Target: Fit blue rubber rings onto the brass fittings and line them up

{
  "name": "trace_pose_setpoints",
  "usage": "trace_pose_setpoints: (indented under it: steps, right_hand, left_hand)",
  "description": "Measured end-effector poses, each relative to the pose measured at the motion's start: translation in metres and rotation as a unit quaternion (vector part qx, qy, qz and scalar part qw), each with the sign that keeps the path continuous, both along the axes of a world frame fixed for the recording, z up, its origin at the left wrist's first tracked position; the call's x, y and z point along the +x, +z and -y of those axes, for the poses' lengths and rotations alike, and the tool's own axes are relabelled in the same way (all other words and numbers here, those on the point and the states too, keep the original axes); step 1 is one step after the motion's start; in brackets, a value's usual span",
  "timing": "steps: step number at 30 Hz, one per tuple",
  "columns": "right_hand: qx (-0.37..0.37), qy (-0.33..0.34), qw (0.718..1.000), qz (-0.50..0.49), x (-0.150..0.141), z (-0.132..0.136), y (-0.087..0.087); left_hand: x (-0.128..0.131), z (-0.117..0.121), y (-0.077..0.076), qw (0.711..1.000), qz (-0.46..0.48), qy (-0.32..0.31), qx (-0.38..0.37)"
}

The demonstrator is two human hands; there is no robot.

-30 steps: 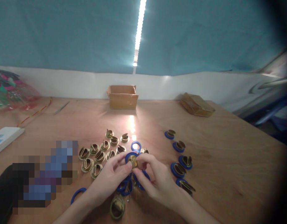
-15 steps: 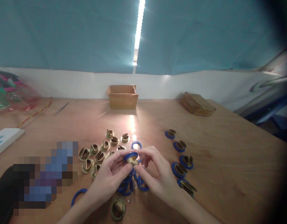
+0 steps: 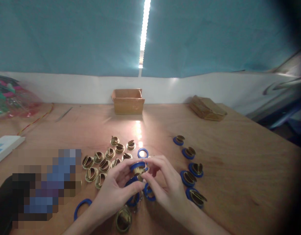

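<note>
Between my two hands is a brass fitting with a blue ring (image 3: 139, 166) round its rim. My left hand (image 3: 116, 184) grips its left side, fingers curled behind and the thumb low in front. On the other side my right hand (image 3: 163, 182) pinches it, the thumb against the brass part. Loose blue rings (image 3: 149, 192) lie beneath my hands, partly hidden. A single brass fitting (image 3: 123, 219) rests near my left wrist. Several brass fittings without rings (image 3: 105, 165) stand to the left. Several with blue rings (image 3: 188, 178) form a rough line on the right.
An open cardboard box (image 3: 128, 106) stands at the back, with a brown package (image 3: 207, 108) to its right. A white power strip (image 3: 7, 145), a blurred-out item (image 3: 54, 182) and plastic-wrapped goods (image 3: 12, 98) are on the left. One blue ring (image 3: 82, 206) lies by my left forearm.
My left thumb has come down off the brass part, while my right thumb still presses on it. The held fitting has tilted slightly, showing more brass below the blue ring.
</note>
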State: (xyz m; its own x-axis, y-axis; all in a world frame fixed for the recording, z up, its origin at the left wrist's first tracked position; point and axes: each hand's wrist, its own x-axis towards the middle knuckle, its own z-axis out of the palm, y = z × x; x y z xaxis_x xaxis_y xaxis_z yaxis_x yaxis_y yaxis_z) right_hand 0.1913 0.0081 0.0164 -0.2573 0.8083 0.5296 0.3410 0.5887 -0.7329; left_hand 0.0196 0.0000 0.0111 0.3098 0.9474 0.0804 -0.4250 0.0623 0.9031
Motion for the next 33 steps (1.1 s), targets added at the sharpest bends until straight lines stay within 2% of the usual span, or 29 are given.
trace_pose_setpoints:
  steps: [10,22,33]
  right_hand:
    - [0.049,-0.003,0.999,0.017,-0.0016,0.0022,-0.0010]
    - [0.052,0.009,0.998,0.045,-0.0060,0.0059,-0.0046]
    - [0.001,0.003,0.999,0.032,-0.0049,0.0029,-0.0088]
  left_hand:
    - [0.0018,0.0007,-0.0004,0.999,-0.031,0.021,-0.012]
    - [0.0012,0.0020,-0.0007,0.991,-0.104,0.080,-0.021]
    - [-0.0018,0.0063,-0.0067,0.970,-0.226,0.076,0.048]
